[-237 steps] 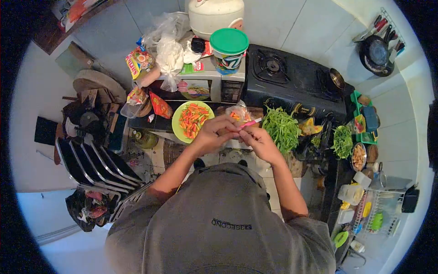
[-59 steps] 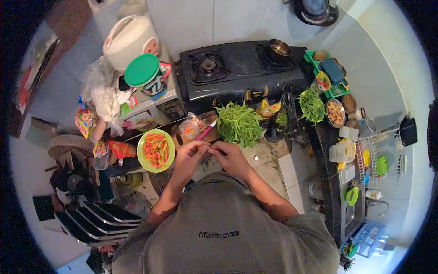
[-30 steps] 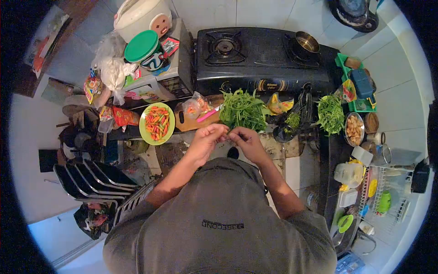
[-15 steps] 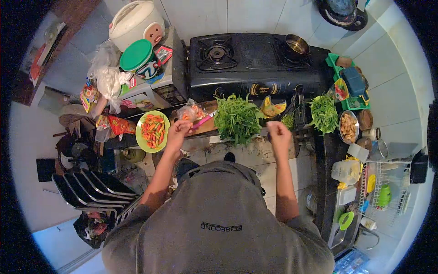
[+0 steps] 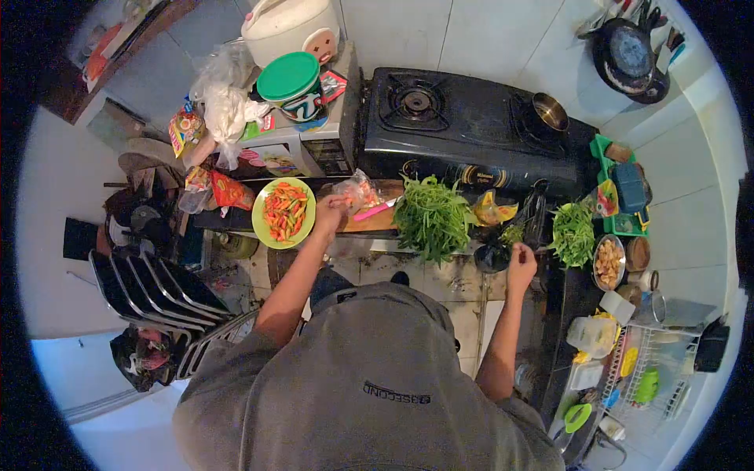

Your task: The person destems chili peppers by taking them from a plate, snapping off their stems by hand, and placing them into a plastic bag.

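My left hand (image 5: 331, 218) is closed in a pinch over the cutting board's left end, beside the plate of chillies (image 5: 284, 213). Whatever its fingertips hold is too small to make out. Just behind them are a clear plastic bag (image 5: 357, 191) with orange-red pieces and a pink-handled knife (image 5: 375, 209). A leafy green bunch (image 5: 432, 220) covers the right part of the wooden cutting board (image 5: 369, 223). At the counter's front edge, my right hand (image 5: 521, 267) has its fingers closed at a black plastic bag (image 5: 492, 257). Small greens (image 5: 513, 234) lie close to its fingertips.
Behind the counter stands a black gas stove (image 5: 471, 118) with a small pot (image 5: 549, 112). To the right are more leafy greens (image 5: 573, 234), a bowl of brown pieces (image 5: 609, 262) and a dish rack (image 5: 636, 369). Stacked chairs (image 5: 161, 290) stand at left.
My view has turned, shifting the counter in the picture. My right hand has moved from beside the leafy bunch rightward to the small greens. The black bag now bulges at the counter's edge.
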A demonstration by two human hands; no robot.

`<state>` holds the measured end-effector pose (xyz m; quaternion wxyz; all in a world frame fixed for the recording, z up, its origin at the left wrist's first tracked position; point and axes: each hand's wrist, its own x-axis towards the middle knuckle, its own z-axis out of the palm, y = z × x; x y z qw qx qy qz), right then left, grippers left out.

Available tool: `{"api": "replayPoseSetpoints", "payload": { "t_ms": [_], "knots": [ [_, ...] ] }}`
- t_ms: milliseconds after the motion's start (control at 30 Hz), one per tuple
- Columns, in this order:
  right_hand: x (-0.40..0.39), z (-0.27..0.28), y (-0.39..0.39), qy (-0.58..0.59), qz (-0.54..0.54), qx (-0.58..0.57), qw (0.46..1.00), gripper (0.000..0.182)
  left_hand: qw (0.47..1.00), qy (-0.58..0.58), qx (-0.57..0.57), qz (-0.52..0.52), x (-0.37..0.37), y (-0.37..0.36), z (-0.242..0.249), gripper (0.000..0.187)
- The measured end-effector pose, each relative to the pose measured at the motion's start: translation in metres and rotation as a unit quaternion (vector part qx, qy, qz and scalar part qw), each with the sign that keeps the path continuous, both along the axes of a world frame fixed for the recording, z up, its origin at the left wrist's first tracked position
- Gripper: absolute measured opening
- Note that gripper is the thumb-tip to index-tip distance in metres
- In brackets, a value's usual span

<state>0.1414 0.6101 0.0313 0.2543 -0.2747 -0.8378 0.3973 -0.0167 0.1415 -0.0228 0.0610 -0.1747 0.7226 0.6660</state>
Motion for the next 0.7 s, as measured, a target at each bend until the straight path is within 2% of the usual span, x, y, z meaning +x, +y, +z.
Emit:
{"api": "replayPoseSetpoints", "payload": {
  "t_ms": [33, 67, 133, 167, 200, 267, 300, 367, 400, 433, 500, 533, 567, 633, 700],
  "knots": [
    [0.002, 0.001, -0.004, -0.012, 0.011, 0.013, 1.000, 0.028, 0.999, 0.023, 0.023, -0.016, -0.004, 0.002, -0.003, 0.020],
    [0.008, 0.002, -0.009, -0.020, 0.027, -0.033, 0.999, 0.023, 0.999, 0.023, 0.022, -0.012, -0.006, 0.002, -0.005, 0.020],
    [0.011, 0.007, -0.019, -0.035, 0.036, -0.034, 0.998, 0.022, 0.988, 0.094, -0.095, -0.079, -0.008, 0.002, -0.007, 0.022],
    [0.013, 0.009, -0.025, -0.051, 0.040, -0.034, 0.997, 0.022, 0.988, 0.094, -0.098, -0.070, -0.008, -0.001, -0.007, 0.022],
    [0.014, -0.011, -0.019, -0.011, 0.052, 0.002, 0.999, 0.022, 0.985, 0.123, -0.093, -0.076, -0.009, -0.006, -0.018, 0.022],
    [0.014, -0.001, -0.029, -0.016, 0.061, -0.022, 0.998, 0.024, 0.970, 0.219, -0.085, -0.068, -0.020, -0.021, -0.063, 0.022],
    [0.014, 0.004, -0.034, -0.022, 0.059, -0.044, 0.997, 0.026, 0.970, 0.218, -0.089, -0.060, -0.017, -0.023, -0.061, 0.022],
    [0.010, 0.008, -0.043, -0.010, 0.063, -0.050, 0.997, 0.027, 0.999, 0.010, 0.020, -0.024, -0.012, -0.012, -0.033, 0.025],
    [0.007, 0.009, -0.044, -0.022, 0.071, -0.042, 0.996, 0.027, 1.000, -0.006, 0.000, -0.018, -0.006, -0.001, 0.003, 0.024],
    [0.005, 0.006, -0.040, -0.035, 0.078, -0.033, 0.996, 0.027, 1.000, -0.006, 0.001, -0.012, -0.011, -0.001, -0.015, 0.024],
    [-0.001, 0.004, -0.040, -0.025, 0.107, -0.005, 0.994, 0.026, 0.981, 0.156, -0.096, -0.059, -0.021, 0.001, -0.045, 0.023],
    [-0.003, 0.012, -0.045, -0.028, 0.110, -0.017, 0.993, 0.023, 0.974, 0.133, -0.171, -0.061, -0.014, 0.007, -0.017, 0.021],
    [-0.006, 0.020, -0.052, -0.032, 0.114, -0.029, 0.993, 0.020, 0.975, 0.132, -0.170, -0.055, -0.015, 0.008, -0.018, 0.021],
    [-0.008, 0.039, -0.071, -0.008, 0.124, -0.029, 0.992, 0.023, 0.926, 0.274, -0.251, -0.070, -0.020, 0.004, -0.033, 0.023],
    [-0.009, 0.044, -0.083, 0.016, 0.128, -0.031, 0.991, 0.025, 0.927, 0.269, -0.252, -0.072, -0.013, -0.003, -0.028, 0.022]
  ]
}}
